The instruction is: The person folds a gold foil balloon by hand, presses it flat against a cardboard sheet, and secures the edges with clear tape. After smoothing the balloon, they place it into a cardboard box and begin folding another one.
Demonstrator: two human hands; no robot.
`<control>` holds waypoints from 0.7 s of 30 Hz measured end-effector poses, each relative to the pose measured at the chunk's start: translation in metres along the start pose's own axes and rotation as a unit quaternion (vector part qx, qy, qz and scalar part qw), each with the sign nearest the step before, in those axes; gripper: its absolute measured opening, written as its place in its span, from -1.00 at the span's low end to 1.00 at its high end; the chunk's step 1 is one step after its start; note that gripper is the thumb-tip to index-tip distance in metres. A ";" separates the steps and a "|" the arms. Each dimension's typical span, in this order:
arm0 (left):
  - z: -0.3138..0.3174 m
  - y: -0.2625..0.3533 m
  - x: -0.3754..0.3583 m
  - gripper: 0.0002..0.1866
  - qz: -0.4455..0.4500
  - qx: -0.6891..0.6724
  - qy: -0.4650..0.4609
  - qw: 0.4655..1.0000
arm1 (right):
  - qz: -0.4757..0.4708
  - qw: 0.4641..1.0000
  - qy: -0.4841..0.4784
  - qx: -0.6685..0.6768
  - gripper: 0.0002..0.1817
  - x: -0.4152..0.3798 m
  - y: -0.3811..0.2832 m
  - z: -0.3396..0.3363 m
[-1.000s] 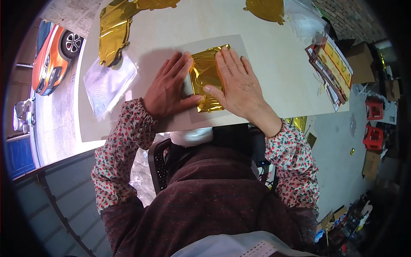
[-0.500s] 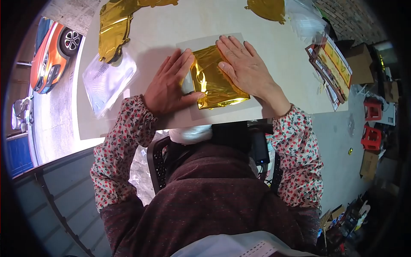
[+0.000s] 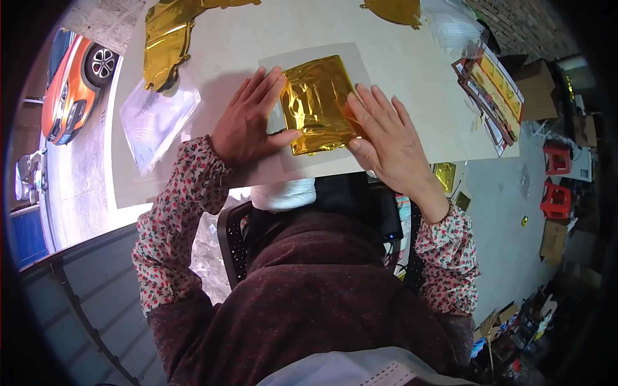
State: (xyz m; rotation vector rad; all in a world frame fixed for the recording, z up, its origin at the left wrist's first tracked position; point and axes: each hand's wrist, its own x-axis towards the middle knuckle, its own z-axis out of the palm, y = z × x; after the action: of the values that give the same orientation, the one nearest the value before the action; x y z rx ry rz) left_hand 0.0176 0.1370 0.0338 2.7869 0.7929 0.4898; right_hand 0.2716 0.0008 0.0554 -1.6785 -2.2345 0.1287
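Note:
A shiny gold foil packet (image 3: 317,103), roughly square, lies on a thin translucent sheet (image 3: 357,61) near the table's front edge. Against the packet's left side rests my left hand (image 3: 250,119), flat with fingers spread, its thumb on the lower left corner. My right hand (image 3: 389,138) is at the lower right side of the packet, fingers stretched out, fingertips touching its right edge. Neither hand is closed around anything.
Gold foil pieces (image 3: 167,45) lie at the table's (image 3: 225,45) back left, another gold piece (image 3: 396,9) at the back. Clear plastic bags (image 3: 158,119) are at left, more bags (image 3: 454,29) at back right. Printed card packs (image 3: 492,93) lie at the right edge.
My right hand has slid down and to the right, from the packet's upper right to its lower right side. More of the packet's top shows. The view has shifted slightly.

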 end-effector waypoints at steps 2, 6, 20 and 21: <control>-0.002 0.001 0.000 -0.08 0.007 0.007 0.006 1.000 | -0.001 0.999 -0.022 -0.027 -0.33 -0.006 0.000 0.013; -0.002 0.000 0.000 -0.09 0.004 0.005 0.012 1.000 | 0.001 1.000 -0.004 -0.015 -0.28 0.000 -0.004 0.004; -0.007 -0.002 -0.004 0.02 0.004 0.014 -0.029 0.999 | -0.080 0.995 -0.003 -0.052 -0.05 0.071 0.011 0.042; -0.009 -0.003 -0.005 0.02 0.007 0.014 -0.026 1.000 | -0.081 0.995 -0.002 -0.051 -0.05 0.072 0.010 0.040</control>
State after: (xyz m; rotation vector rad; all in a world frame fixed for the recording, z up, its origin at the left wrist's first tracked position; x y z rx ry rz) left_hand 0.0086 0.1379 0.0402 2.8208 0.7742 0.4107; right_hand 0.2506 0.0773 0.0301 -1.5391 -2.4065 -0.0213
